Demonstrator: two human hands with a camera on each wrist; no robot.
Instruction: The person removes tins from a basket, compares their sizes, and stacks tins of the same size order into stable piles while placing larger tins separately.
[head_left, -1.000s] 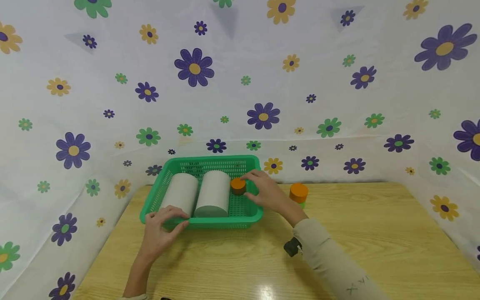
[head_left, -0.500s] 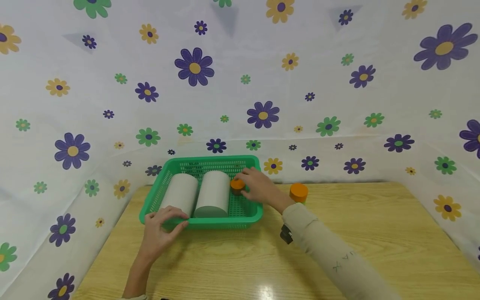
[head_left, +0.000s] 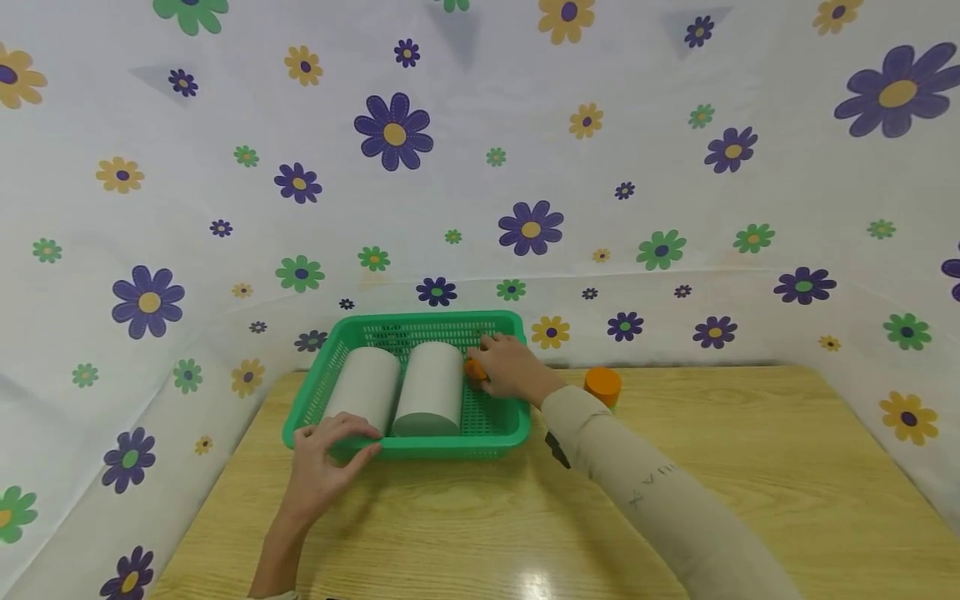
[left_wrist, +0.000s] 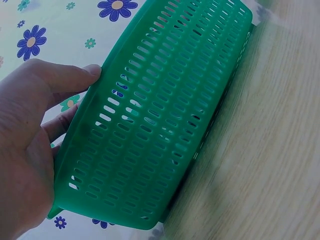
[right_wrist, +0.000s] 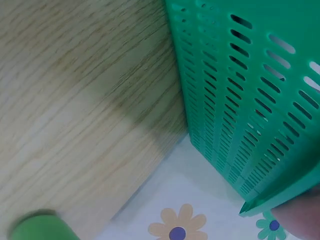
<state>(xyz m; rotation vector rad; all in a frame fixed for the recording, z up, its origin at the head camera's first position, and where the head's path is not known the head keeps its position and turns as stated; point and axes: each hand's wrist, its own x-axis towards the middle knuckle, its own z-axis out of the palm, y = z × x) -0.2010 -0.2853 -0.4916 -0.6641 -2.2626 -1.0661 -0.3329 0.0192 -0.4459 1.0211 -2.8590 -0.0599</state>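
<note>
A green plastic basket (head_left: 450, 445) with slotted walls stands on the table. My left hand (head_left: 324, 467) pinches its front rim between thumb and fingers; in the left wrist view, the hand (left_wrist: 35, 115) is at the rim of the basket (left_wrist: 150, 115). Two large white cylinders (head_left: 365, 387) lie side by side inside. Over the basket's right side reaches my right hand (head_left: 513, 368), its fingers curled round a small round orange-topped piece (head_left: 474, 372), mostly hidden. Only a blurred part of that hand (right_wrist: 300, 215) shows in the right wrist view, beyond the basket's wall (right_wrist: 250, 110).
Right of the basket, behind the right sleeve (head_left: 630, 475), stands an orange-topped cylinder (head_left: 603, 386) with green below. A green rounded thing (right_wrist: 42, 229) shows in the right wrist view. A flowered cloth (head_left: 675, 183) hangs behind the wooden table (head_left: 450, 517).
My right hand has moved left and its fingers have closed round the orange-topped piece in the basket. The left hand keeps its place on the front rim.
</note>
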